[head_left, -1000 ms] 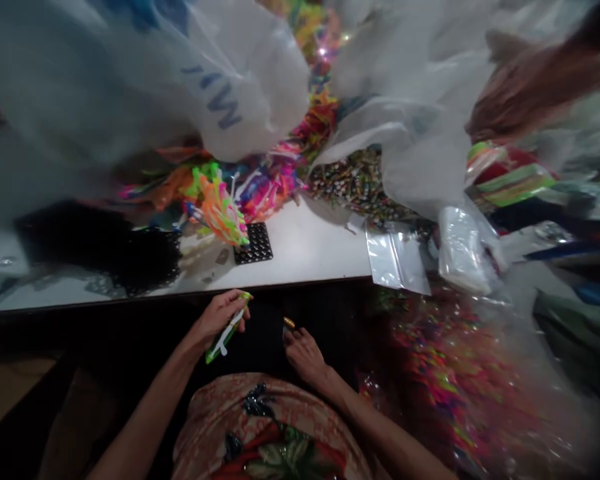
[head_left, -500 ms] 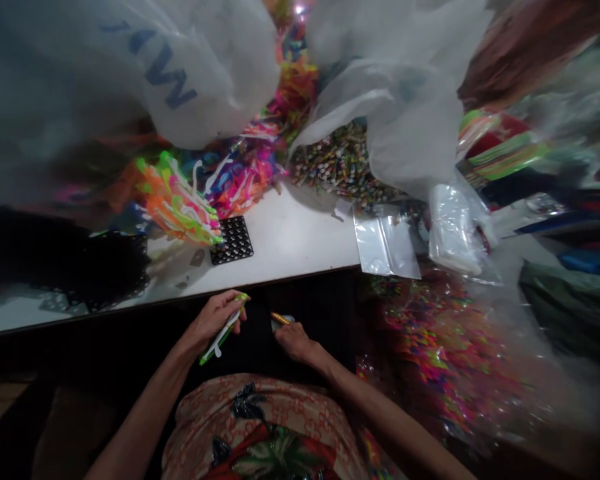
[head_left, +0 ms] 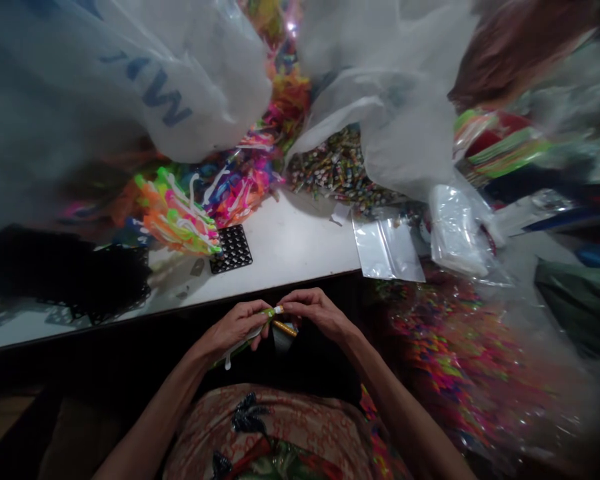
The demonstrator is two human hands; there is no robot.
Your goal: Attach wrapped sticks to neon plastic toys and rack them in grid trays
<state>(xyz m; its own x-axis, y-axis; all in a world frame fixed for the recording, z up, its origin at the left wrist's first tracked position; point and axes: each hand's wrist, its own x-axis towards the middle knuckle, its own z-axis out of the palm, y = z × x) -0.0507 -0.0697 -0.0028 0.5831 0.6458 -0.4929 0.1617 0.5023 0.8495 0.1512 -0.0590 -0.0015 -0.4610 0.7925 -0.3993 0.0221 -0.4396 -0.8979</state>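
Observation:
My left hand is closed around a slim green-and-white plastic strip, whose white end hangs below the palm. The strip's green tip pokes out past my fingertips toward the right. Against that tip, my right hand pinches a small white-and-orange piece. Just under both hands is a gold-coloured ridged stick beside a greyish flat piece; whether right-hand fingers also hold these is hidden. Both hands are over my dark lap, in front of the table edge.
On the white table lie a bright heap of plastic strips, a black perforated tray and a pile of small multicoloured pieces. Clear bags overhang the edge. Large white sacks crowd the back; black mesh pieces lie left.
My right hand has risen and moved left to meet my left hand. It now pinches a small piece at the strip's tip. My left hand has shifted slightly right.

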